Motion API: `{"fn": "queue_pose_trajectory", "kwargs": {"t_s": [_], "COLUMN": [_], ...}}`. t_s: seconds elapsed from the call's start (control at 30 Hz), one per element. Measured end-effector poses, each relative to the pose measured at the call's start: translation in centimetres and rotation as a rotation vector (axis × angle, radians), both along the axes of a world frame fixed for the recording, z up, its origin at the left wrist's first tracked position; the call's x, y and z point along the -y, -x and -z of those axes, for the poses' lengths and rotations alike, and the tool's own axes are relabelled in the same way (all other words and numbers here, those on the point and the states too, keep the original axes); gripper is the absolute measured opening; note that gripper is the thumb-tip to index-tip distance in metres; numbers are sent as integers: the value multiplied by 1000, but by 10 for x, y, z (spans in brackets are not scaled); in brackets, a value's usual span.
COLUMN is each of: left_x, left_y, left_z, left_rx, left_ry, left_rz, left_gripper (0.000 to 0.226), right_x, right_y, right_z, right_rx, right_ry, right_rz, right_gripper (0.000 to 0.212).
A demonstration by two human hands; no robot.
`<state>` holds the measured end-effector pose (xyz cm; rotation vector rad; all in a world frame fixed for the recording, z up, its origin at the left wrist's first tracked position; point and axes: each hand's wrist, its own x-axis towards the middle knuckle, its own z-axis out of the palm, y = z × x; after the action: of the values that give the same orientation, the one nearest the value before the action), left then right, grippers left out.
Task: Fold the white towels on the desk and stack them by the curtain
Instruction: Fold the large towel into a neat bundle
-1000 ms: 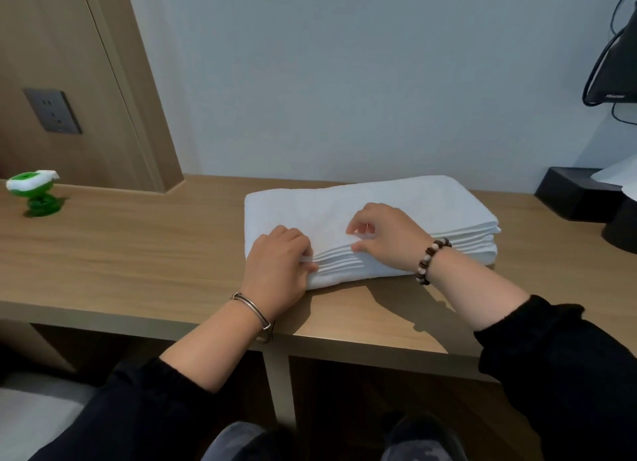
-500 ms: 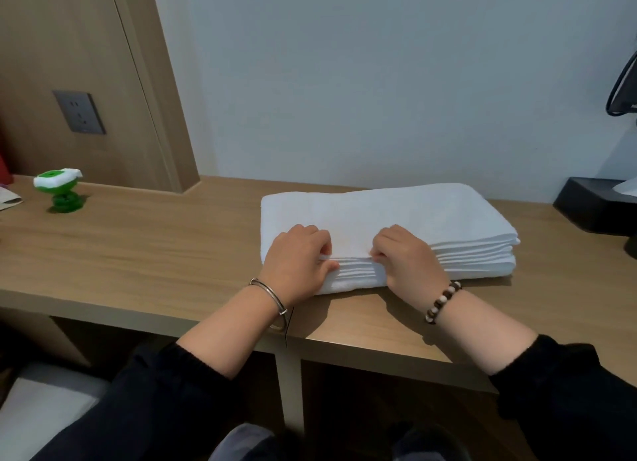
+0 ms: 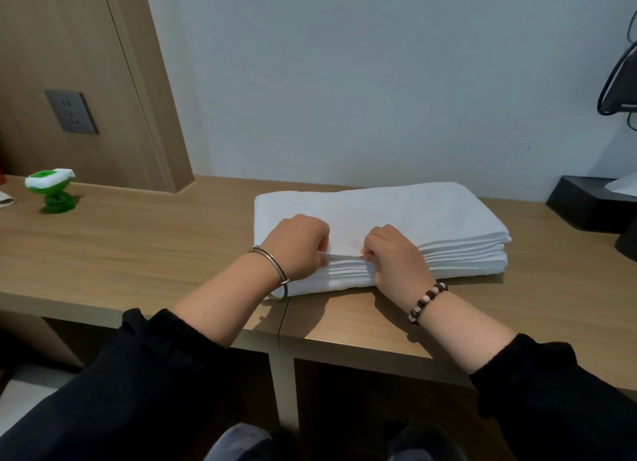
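Note:
A stack of several flat white towels [image 3: 413, 215] lies on the wooden desk [image 3: 144, 253], close to the grey wall. My left hand [image 3: 296, 246], with a metal bangle on the wrist, pinches the near edge of the top towel layer at the stack's front left. My right hand [image 3: 396, 257], with a beaded bracelet, pinches the same edge a little to the right. The two hands sit a small gap apart, fingers curled round the cloth. No curtain is in view.
A green and white toy [image 3: 51, 191] stands at the desk's left end by a wooden panel with a wall socket [image 3: 70, 110]. A black box [image 3: 586, 209] sits at the far right, dark cables [image 3: 617, 77] hanging above it. Open shelves lie under the desk.
My right hand slid from the top of the stack to its near edge, closer to my left hand. Both hands now pinch the top layer. The view shifted slightly left.

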<state>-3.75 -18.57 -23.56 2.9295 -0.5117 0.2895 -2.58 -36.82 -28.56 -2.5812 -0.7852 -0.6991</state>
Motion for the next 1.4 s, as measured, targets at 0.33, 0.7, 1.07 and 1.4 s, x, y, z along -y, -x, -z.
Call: {"fn": "queue_pose_trajectory", "kwargs": {"t_s": [0.33, 0.7, 1.07, 1.4], "left_x": [-4, 1, -7, -10], "left_y": [9, 11, 10, 34], "left_z": [12, 35, 37, 46], "left_rx": [62, 175, 198, 504], "left_ry": [-78, -211, -104, -125], "left_rz": [68, 22, 64, -88], "left_gripper": [13, 10, 7, 31], "right_x": [0, 69, 99, 105], "right_y": [1, -5, -10, -3], "right_z": [-1, -34, -2, 6], "right_rx": [-19, 73, 38, 8], "right_ry": [-1, 105, 24, 155], "right_rz": [2, 381, 361, 655], "right_gripper": [14, 19, 15, 18]}}
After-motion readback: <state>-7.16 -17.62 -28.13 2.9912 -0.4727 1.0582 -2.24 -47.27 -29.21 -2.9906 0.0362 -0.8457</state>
